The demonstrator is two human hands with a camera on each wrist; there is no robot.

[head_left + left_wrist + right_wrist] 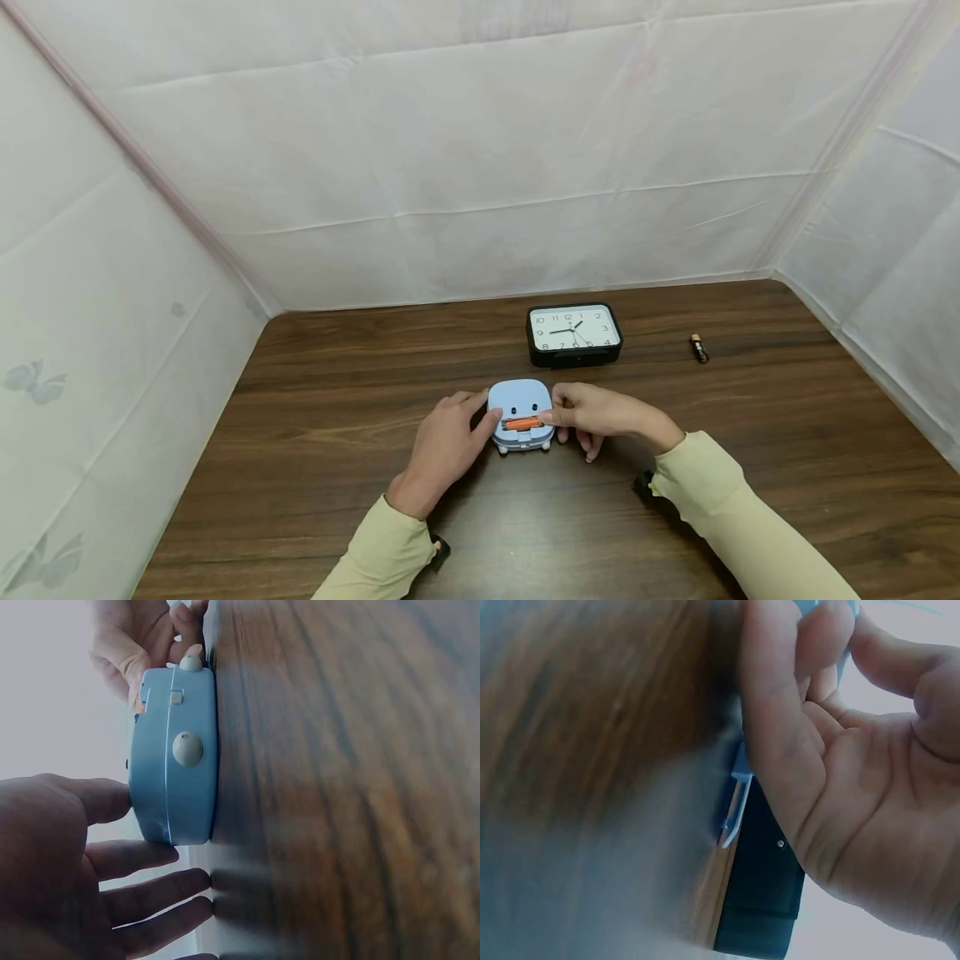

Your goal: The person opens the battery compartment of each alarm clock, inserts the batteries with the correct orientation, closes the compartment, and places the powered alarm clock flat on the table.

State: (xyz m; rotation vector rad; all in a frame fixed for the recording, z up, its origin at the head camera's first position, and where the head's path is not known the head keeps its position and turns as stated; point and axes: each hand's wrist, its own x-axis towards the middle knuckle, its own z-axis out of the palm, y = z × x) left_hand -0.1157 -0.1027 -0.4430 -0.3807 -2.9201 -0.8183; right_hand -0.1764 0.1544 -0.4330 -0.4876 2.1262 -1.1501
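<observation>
A light blue alarm clock (519,392) lies back up on the table, its two black knobs and battery slot facing upward. An orange battery (522,423) sits in the slot. My left hand (444,442) is at the clock's left side, thumb on the back, index finger along the edge, the other fingers spread straight. My right hand (600,410) pinches the right edge between thumb and bent index finger, the thumb at the battery's end. White ball feet (187,748) show on the clock's near side. A small blue plastic piece (739,799) appears below my right hand in the right wrist view.
Behind the blue clock lies a black rectangular clock (573,335) with a white dial facing up. A loose black-and-gold battery (699,348) lies farther right on the wooden table (315,483). White sheeting (450,167) encloses the back and both sides.
</observation>
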